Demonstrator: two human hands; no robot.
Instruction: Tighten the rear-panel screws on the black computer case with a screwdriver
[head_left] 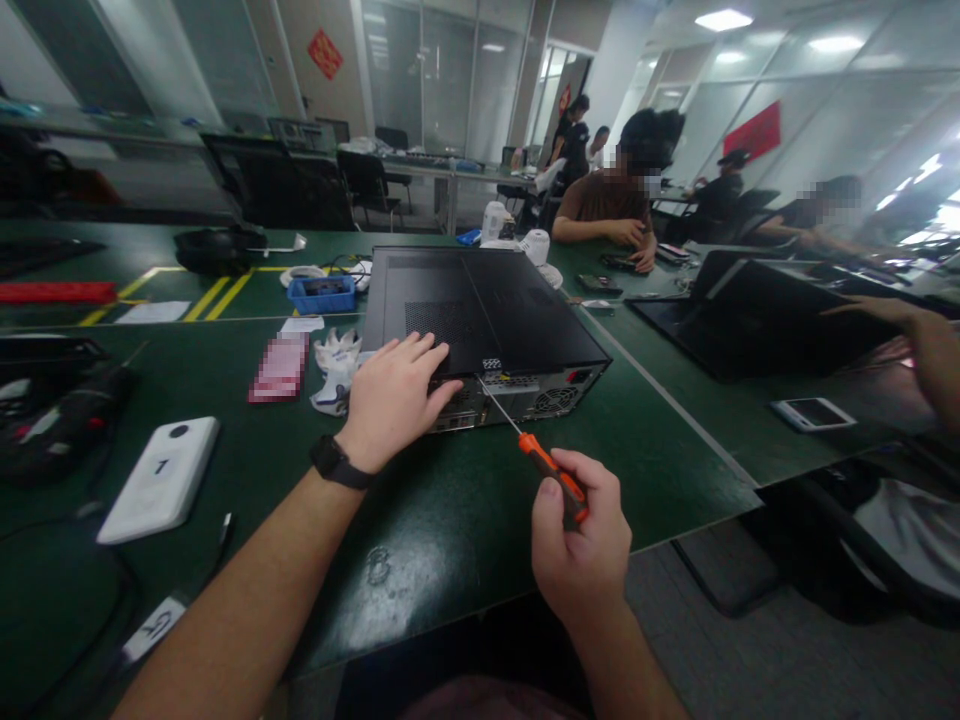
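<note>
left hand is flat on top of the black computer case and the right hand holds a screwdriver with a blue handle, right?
Not quite: the handle is orange and black, not blue. The head view shows that screwdriver in the right hand, with the left hand flat on top of the black computer case.

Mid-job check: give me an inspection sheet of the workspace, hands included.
Surface: green tabletop, yellow lines at far left.
Job's things: black computer case lying flat; orange-handled screwdriver, tip at the case's near edge, engagement unclear.
Clutter: white glove and blue bin left of the case; white block marked 1.
Hands: left hand spread on the case; right hand grips the screwdriver.
Cables: cable end beside the left forearm.
Surroundings: co-worker in brown across the table.
</note>
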